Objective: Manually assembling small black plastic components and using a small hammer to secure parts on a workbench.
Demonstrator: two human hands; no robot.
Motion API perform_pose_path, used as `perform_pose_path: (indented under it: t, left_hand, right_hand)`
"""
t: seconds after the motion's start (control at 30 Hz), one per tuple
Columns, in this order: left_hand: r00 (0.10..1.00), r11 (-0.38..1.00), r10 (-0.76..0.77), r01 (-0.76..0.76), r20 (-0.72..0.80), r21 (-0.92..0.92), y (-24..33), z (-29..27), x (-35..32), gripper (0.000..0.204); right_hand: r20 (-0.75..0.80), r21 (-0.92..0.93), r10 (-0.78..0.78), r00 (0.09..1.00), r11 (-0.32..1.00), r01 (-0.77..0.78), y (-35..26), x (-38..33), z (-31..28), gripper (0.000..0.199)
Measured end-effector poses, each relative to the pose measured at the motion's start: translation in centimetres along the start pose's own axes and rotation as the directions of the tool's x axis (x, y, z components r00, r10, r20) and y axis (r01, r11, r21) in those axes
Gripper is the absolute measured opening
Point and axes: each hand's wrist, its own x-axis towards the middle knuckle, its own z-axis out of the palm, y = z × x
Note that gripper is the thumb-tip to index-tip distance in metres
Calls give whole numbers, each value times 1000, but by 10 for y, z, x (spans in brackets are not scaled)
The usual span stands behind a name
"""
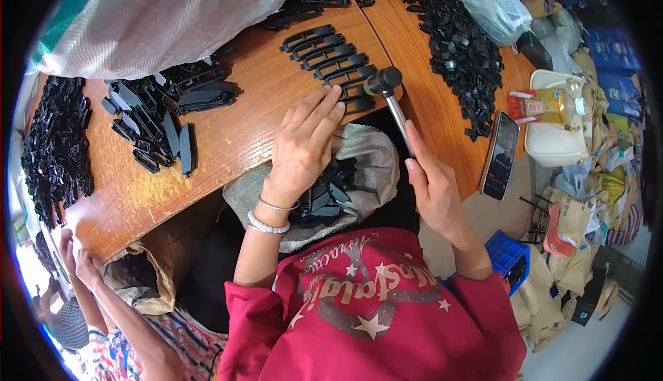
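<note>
A hammer (pixel 396 108) with a dark round head and a silver shaft is in my right hand (pixel 435 187), whose fingers are wrapped round the handle. Its head hovers over or rests on the near end of a row of black plastic parts (pixel 331 56); which of the two I cannot tell. My left hand (pixel 302 143) lies flat with outstretched fingers, its fingertips beside or on the nearest parts at the table edge. Below that edge, a woven sack (pixel 376 156) in my lap gapes wide, with more black parts (pixel 324 198) inside.
Loose black parts lie heaped on the wooden table (pixel 242 139) at left, with small black pieces (pixel 463 56) at right. A large white sack (pixel 173 22) covers the far left. A phone (pixel 501 156) lies at the right edge. Another person's hands (pixel 83 263) show at lower left.
</note>
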Motion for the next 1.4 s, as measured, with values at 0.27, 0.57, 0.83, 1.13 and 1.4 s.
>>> perform_pose_path:
  t: [0.27,0.57,0.83,1.13,1.4]
  left_hand:
    - [998,998,-56,57,40,-28,16,-10,20,62]
    - [986,997,-64,58,155,44,3,-6,17,51]
    - [978,989,-143,137,153,49,2,-5,23,67]
    - [978,979,-194,188,75,76,4,-10,32,81]
    - [977,980,-182,170,112,106,-10,-7,32,87]
  right_hand:
    - [-77,-55,-106,991,993,102,-5,20,-12,53]
    - [42,-12,121,992,993,-120,-12,30,-12,51]
    - [-42,-13,-46,998,999,45,-2,42,4,52]
    - [-2,18,108,994,994,-108,-19,58,-8,49]
    - [63,114,107,992,987,-113,-6,71,1,47]
